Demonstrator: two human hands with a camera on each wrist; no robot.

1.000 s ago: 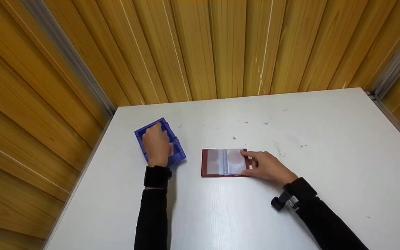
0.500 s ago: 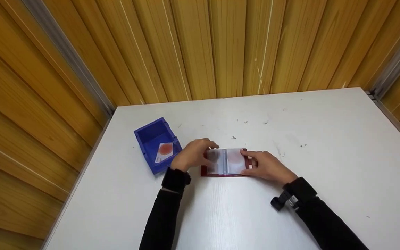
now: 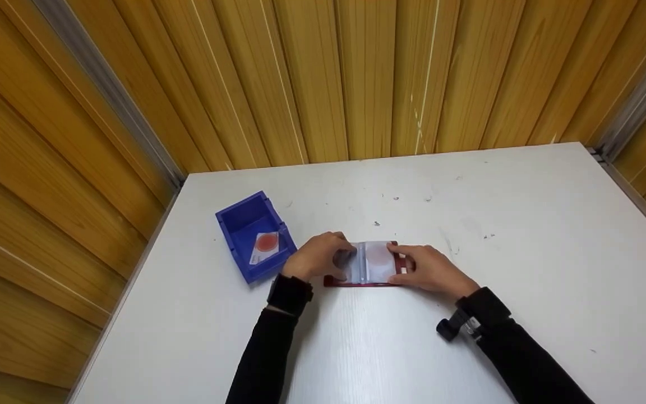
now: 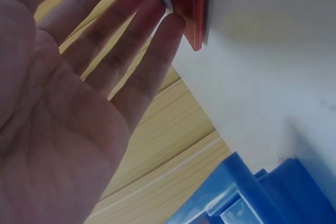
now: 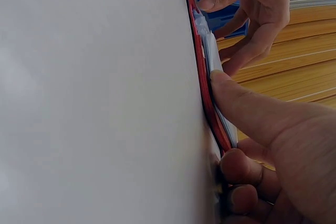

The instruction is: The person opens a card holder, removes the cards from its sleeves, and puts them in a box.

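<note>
A small red card album (image 3: 380, 262) lies spread on the white table, clear plastic pockets facing up. My right hand (image 3: 432, 268) grips its right edge; the right wrist view shows the thumb (image 5: 247, 100) on the pockets and curled fingers at the red cover (image 5: 202, 72). My left hand (image 3: 318, 257) is over the left pockets, thumb near the lower edge, fingers towards the upper one. In the left wrist view its long fingers (image 4: 149, 66) reach out nearly straight to the red cover (image 4: 189, 3). Left of it, a blue box (image 3: 237, 253) contains a white card with a red circle (image 3: 267, 242).
The white table (image 3: 323, 348) extends on every side of the album, with dark marks (image 3: 377, 223) towards the back. Yellow wood-patterned panels (image 3: 323, 84) stand behind and at both sides. A small black wrist camera (image 3: 447, 329) juts from the right wrist near the tabletop.
My left hand has come out of the blue box and moved right onto the album's left pockets, then slightly further inward. The right hand has kept its grip on the album's right edge.
</note>
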